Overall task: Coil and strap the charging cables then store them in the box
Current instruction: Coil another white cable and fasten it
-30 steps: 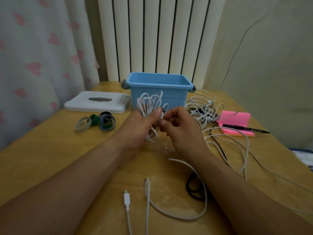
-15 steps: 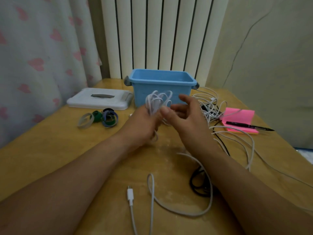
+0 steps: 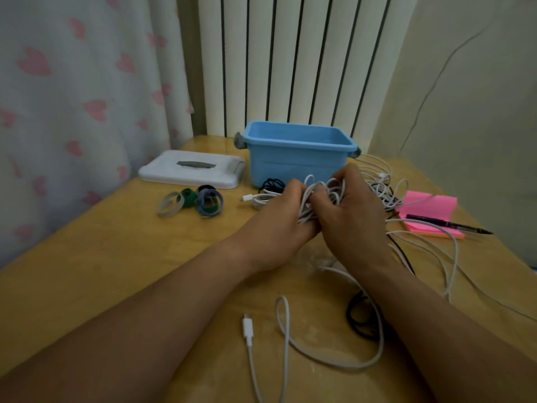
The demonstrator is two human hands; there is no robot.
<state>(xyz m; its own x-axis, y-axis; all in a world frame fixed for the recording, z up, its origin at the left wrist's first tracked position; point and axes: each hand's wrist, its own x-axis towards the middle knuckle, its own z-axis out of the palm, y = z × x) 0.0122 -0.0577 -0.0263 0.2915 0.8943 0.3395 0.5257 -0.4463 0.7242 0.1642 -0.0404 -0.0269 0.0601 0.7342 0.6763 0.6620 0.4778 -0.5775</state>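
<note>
Right hand (image 3: 351, 219) has closed against left hand (image 3: 280, 221), both clamping the white coil (image 3: 321, 196); unstrapped loops could spring loose

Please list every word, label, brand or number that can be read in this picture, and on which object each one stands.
No readable text anywhere.
Blue plastic box: no print on its front wall.
White flat plastic lid: a grey strip, no letters.
Pink pad of sticky notes: top sheet blank.
Black pen: any print too small to tell.
</note>
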